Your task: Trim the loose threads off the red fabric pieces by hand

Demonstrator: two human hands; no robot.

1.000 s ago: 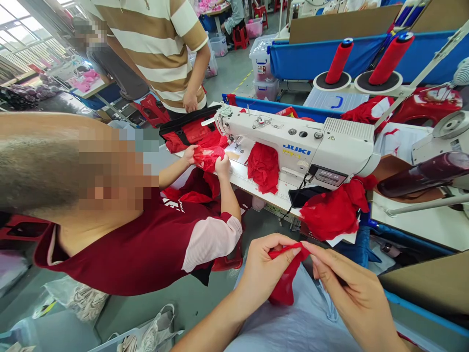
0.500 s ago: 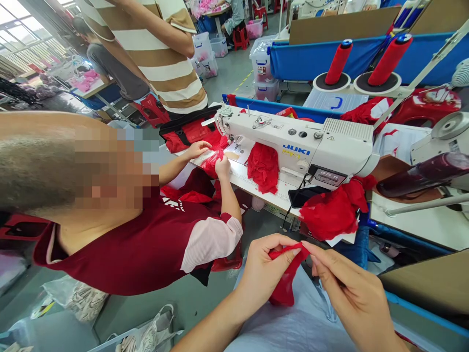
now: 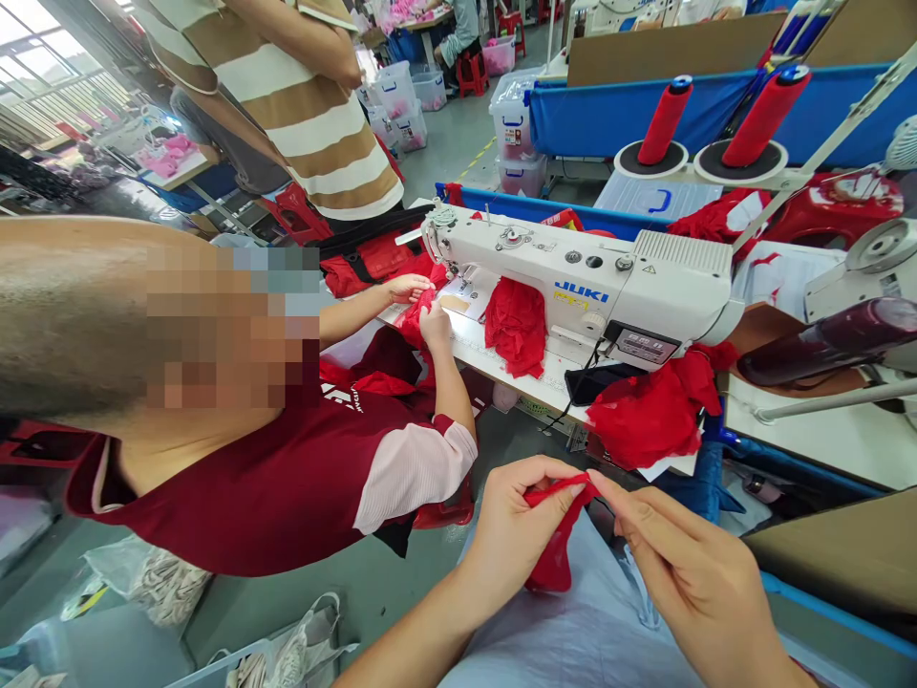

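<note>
Between my two hands hangs a small piece of red fabric [image 3: 557, 554], above my lap. My left hand [image 3: 512, 521] pinches its upper edge between thumb and fingers. At the fabric's top corner, the thumb and fingertips of my right hand [image 3: 684, 549] close on the cloth, close to the left fingertips. The lower end of the piece droops freely in front of the light blue cloth [image 3: 573, 640] over my lap. Beyond my hands, a heap of red fabric [image 3: 649, 411] lies at the near end of the sewing table.
A white sewing machine [image 3: 580, 277] stands ahead, with a red cloth bundle [image 3: 514, 327] by its arm. On the left, a seated co-worker in a maroon shirt [image 3: 287, 487] handles red fabric. Red thread cones [image 3: 665, 122] stand behind. A cardboard panel [image 3: 845, 554] is at right.
My hands keep their pinch on the red fabric, with only a slight shift of the right hand. The co-worker's far hand has moved right, towards the machine. A standing person has leaned left.
</note>
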